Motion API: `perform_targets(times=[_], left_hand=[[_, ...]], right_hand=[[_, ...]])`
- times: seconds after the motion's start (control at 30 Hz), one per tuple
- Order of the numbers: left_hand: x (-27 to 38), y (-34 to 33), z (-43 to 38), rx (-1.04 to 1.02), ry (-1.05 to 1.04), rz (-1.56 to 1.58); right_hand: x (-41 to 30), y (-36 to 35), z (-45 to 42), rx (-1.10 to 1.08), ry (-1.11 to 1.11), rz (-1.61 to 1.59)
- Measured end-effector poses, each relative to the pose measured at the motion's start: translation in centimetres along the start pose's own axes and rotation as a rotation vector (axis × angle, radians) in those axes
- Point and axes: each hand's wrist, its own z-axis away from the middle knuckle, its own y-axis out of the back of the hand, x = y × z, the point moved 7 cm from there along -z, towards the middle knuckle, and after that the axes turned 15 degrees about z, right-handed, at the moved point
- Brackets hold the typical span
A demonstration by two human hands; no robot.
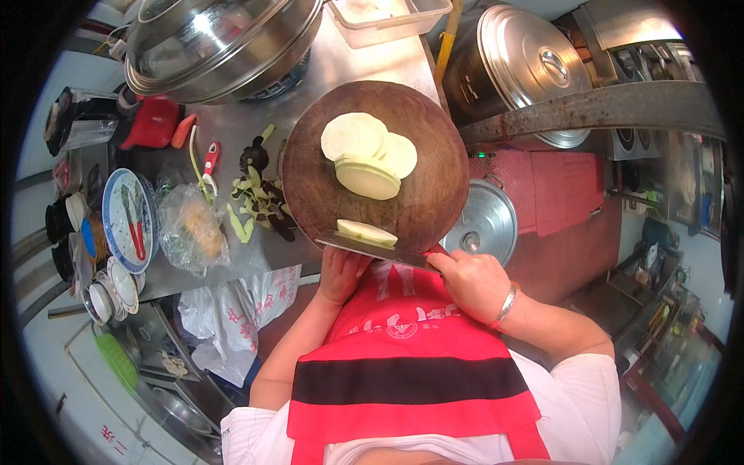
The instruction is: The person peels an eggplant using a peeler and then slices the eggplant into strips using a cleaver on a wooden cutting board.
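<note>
A round wooden chopping block [430, 192] stands before me. Several pale, peeled vegetable slices [367, 179] overlap on its middle, some in a leaning stack. My right hand [472, 282] is closed on the handle of a cleaver [378, 251], whose blade lies along the block's near edge. Beside the blade, on its far side, rests a single pale piece [367, 231]. My left hand [342, 272] is at the near edge by the blade's left end; the blade partly hides its fingers, and whether it holds anything is not visible.
Dark and green peelings [261, 203] lie left of the block, near a red-handled peeler [210, 165] and a plastic bag of food [195, 229]. Farther left are a plate with tongs [123, 221] and a red container [152, 122]. A large lidded steel pan [232, 52] stands beyond; lidded pots [540, 70] are to the right.
</note>
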Motion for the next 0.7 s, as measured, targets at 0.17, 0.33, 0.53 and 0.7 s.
perform_targets(times=[0.17, 0.33, 0.53, 0.7], left_hand=[[-0.2, -0.1, -0.1, 0.002, 0.015, 0.019], [-0.9, -0.6, 0.7, -0.032, 0.046, -0.008], [-0.5, -0.1, -0.6, -0.016, 0.048, 0.010], [0.0, -0.2, -1.0, -0.029, 0.027, 0.058]], right_hand=[[-0.2, -0.5, -0.5, -0.011, -0.014, -0.017], [-0.3, -0.6, -1.2, -0.012, -0.012, -0.010], [-0.1, -0.6, -1.8, -0.043, -0.016, -0.032], [-0.2, -2.0, -2.8, -0.135, -0.032, -0.037]])
